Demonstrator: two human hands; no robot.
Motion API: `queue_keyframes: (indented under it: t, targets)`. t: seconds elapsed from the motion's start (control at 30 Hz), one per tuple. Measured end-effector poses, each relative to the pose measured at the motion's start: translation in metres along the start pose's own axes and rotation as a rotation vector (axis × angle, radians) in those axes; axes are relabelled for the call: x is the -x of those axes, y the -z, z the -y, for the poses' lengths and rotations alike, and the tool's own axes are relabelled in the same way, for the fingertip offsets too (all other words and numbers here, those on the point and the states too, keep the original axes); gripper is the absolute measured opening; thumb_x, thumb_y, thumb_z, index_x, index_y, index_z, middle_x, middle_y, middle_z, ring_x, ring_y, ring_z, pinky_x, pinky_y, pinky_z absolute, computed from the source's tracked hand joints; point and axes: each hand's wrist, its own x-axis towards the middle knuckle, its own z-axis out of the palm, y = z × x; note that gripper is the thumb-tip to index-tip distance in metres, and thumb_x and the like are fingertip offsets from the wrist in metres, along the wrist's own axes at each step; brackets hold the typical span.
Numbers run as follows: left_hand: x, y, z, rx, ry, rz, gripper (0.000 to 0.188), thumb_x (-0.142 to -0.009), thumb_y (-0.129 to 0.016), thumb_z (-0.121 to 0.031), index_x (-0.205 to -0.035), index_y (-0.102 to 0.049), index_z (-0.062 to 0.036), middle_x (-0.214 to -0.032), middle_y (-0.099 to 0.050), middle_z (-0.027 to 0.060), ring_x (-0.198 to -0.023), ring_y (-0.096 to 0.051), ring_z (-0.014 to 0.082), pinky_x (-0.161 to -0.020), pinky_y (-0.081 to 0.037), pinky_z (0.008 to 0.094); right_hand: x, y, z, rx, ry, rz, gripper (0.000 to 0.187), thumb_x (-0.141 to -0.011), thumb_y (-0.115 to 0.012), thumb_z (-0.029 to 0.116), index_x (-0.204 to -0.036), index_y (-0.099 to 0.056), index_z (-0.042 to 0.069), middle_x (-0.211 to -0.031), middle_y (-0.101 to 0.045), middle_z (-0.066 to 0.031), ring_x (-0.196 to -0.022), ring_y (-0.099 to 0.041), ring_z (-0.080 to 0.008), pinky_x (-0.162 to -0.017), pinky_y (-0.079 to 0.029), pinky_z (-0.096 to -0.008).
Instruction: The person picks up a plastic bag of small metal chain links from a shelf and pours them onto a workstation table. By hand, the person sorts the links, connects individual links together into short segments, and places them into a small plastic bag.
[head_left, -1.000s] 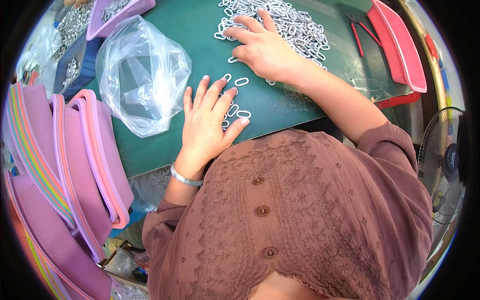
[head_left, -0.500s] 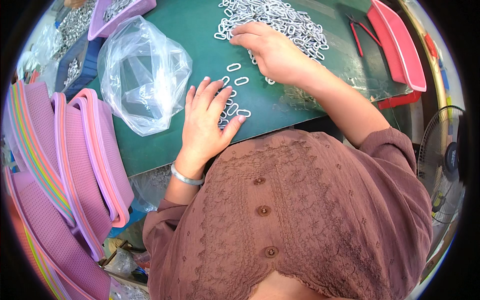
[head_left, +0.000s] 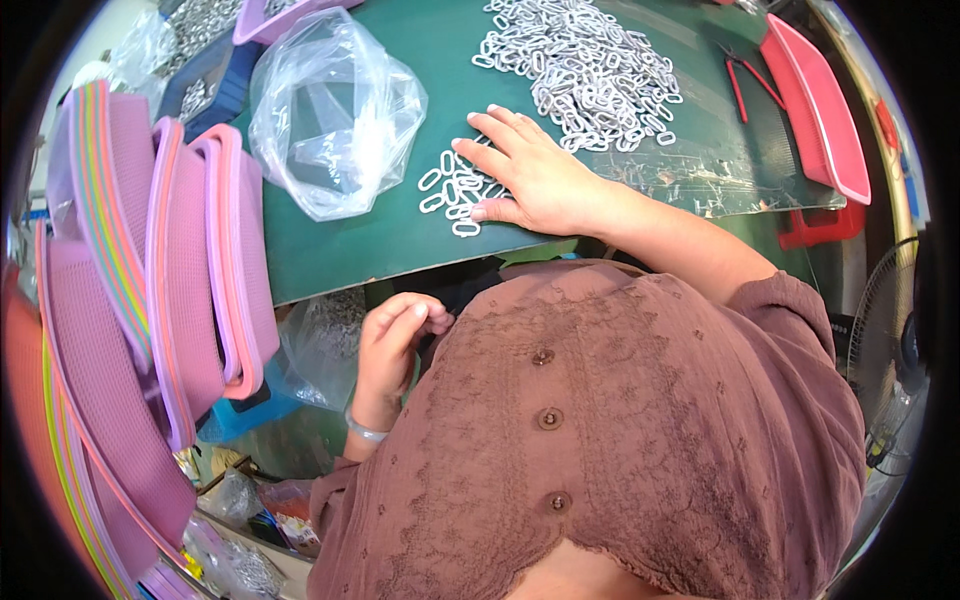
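A small group of silver oval links (head_left: 440, 185) lies on the green tabletop close to its front edge. My right hand (head_left: 540, 180) rests flat over the right side of this group, fingers spread, covering some of the links. A larger heap of the same links (head_left: 610, 85) is piled just beyond it. Below the table's front edge, near my body, is my left hand (head_left: 390, 345) with its fingers curled in. Whatever those fingers may hold is hidden.
A clear plastic bag (head_left: 335, 180) lies open on the green table (head_left: 330, 255). Purple baskets (head_left: 185, 270) stand stacked at the left, beside a blue bin (head_left: 215, 85). Red-handled pliers (head_left: 738, 90) and a pink basket (head_left: 815, 120) are at the right, with a fan (head_left: 880, 350) below.
My left hand has left the links and drawn back below the table edge, curling closed. My right hand has moved from the large heap onto the small group. The view has shifted slightly.
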Motion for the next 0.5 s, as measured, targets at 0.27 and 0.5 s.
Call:
queue_keyframes:
  t: [0.27,0.5]
  targets:
    - [-0.071,-0.004,0.063,1.066,0.327,0.277,0.056,-0.093,-0.043,-0.033,-0.132,-0.035,0.0054,-0.136,-0.036,0.0279,-0.129,-0.033,0.0386,-0.11,-0.023,0.0507,-0.014,-0.016,0.02,0.029,0.187,-0.057,0.053,-0.08,-0.065,0.036,-0.124,-0.051,0.012,-0.134,-0.041,-0.0185,-0.125,-0.035,-0.0394,-0.105,-0.029,-0.0488]
    - [-0.084,-0.033,0.056,1.353,0.221,0.74,0.052,-0.094,-0.032,-0.038,-0.133,-0.037,-0.0044,-0.139,-0.038,0.017,-0.131,-0.033,0.0332,-0.109,-0.022,0.0545,0.001,-0.017,0.03,-0.312,0.383,0.033,0.038,-0.075,-0.066,0.017,-0.109,-0.058,0.003,-0.121,-0.051,-0.0158,-0.121,-0.041,-0.037,-0.099,-0.037,-0.0448]
